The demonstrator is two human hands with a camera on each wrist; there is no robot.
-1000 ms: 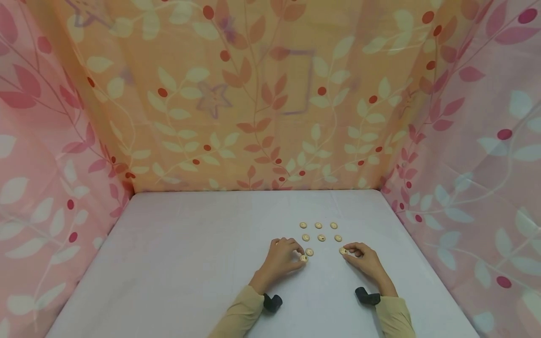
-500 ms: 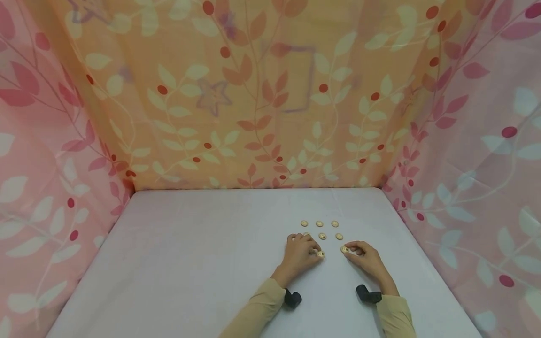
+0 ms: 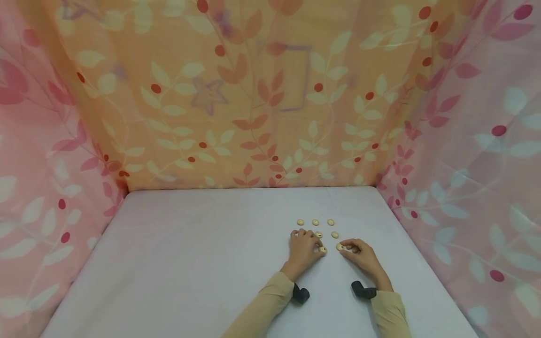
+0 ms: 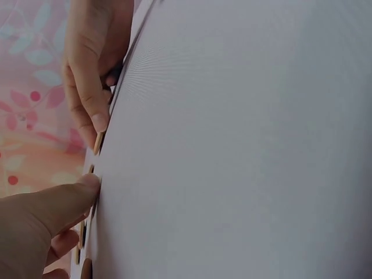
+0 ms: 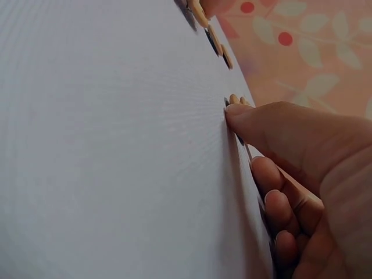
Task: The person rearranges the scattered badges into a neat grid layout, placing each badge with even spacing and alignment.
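My left hand (image 3: 302, 249) pinches a small round wooden disc (image 3: 323, 250) with dark marks, low over the white table. Facing it, my right hand (image 3: 364, 257) holds a similar disc (image 3: 340, 247) between thumb and fingertips, a short gap to the right. Behind both hands, three discs form a back row, with one disc (image 3: 315, 222) in its middle. Two more show in the row before it, including a disc (image 3: 335, 234) at its right end. The left hand covers the spot left of these. In the right wrist view, the right thumb (image 5: 250, 116) lies against its disc's edge.
White cloth covers the table (image 3: 190, 253). A floral orange curtain (image 3: 253, 103) rises along the back edge, and pink floral curtains (image 3: 473, 188) line both sides. Each wrist carries a black camera mount, such as the right mount (image 3: 363, 290).
My left hand has moved right with its disc, toward the right hand's disc, and now covers two discs that showed earlier. My right hand has stayed nearly in place, still pinching its disc.
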